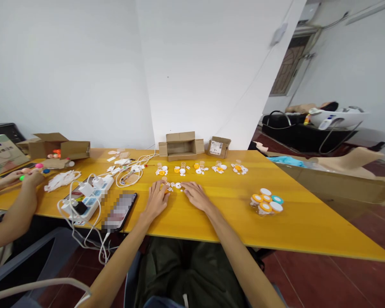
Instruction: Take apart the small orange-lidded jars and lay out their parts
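My left hand (157,198) rests on the yellow wooden table with its fingers stretched forward and apart. Its fingertips are beside small white cut-out pieces (170,185), and an orange part partly hidden by the fingers shows near them. To the right, my right hand (195,194) lies with fingers extended toward a white disc (178,185); whether they touch it I cannot tell. Neither hand visibly grips anything. Behind them stands a row of several small piles, each with white pieces, an orange ring and a clear cup, such as the middle pile (198,168).
A clump of lidded jars (266,202) stands at the right. Open cardboard boxes (181,148) line the wall. Left of me lie a phone (123,211), a power strip (96,196) and tangled white cables. Another person's hands (32,177) handle small coloured balls at the far left.
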`<state>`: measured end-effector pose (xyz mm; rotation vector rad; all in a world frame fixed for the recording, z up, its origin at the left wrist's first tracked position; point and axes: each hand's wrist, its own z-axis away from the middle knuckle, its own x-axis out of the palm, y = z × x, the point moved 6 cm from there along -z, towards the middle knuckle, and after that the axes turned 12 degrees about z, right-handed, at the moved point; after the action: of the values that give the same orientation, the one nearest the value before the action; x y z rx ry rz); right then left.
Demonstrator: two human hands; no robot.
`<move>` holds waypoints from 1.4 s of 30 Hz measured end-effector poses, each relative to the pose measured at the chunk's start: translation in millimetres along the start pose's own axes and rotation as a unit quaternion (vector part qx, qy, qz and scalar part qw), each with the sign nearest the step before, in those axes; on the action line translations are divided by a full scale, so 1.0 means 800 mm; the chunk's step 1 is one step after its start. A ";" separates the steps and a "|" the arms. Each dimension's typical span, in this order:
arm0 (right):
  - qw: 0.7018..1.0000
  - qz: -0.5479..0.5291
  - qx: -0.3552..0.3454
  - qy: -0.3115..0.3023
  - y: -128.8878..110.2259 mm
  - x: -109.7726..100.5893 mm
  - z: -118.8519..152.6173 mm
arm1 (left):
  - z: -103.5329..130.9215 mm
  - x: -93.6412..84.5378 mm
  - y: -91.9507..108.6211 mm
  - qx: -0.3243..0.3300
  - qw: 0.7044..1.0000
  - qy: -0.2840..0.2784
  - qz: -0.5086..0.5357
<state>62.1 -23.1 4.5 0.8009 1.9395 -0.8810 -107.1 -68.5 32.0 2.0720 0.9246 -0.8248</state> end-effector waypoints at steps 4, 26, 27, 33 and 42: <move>0.999 -0.006 0.029 0.040 0.008 -0.006 0.000 | -0.006 0.021 0.018 0.050 0.998 -0.043 0.011; 0.992 0.062 0.087 0.060 0.011 -0.013 0.019 | -0.015 0.044 0.039 0.080 0.994 -0.069 -0.039; 0.993 0.064 0.079 0.054 0.010 -0.012 0.019 | -0.015 0.046 0.039 0.082 0.993 -0.073 -0.038; 0.996 0.059 0.040 0.044 0.009 -0.004 0.016 | -0.015 0.049 0.036 0.078 0.994 -0.066 -0.032; 0.998 0.048 0.007 0.046 0.005 -0.001 0.014 | -0.017 0.044 0.037 0.093 0.995 -0.035 -0.014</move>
<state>70.1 -30.2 -0.7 0.9484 1.9586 -0.8134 -60.8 -60.4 22.8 2.1758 0.8695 -1.0262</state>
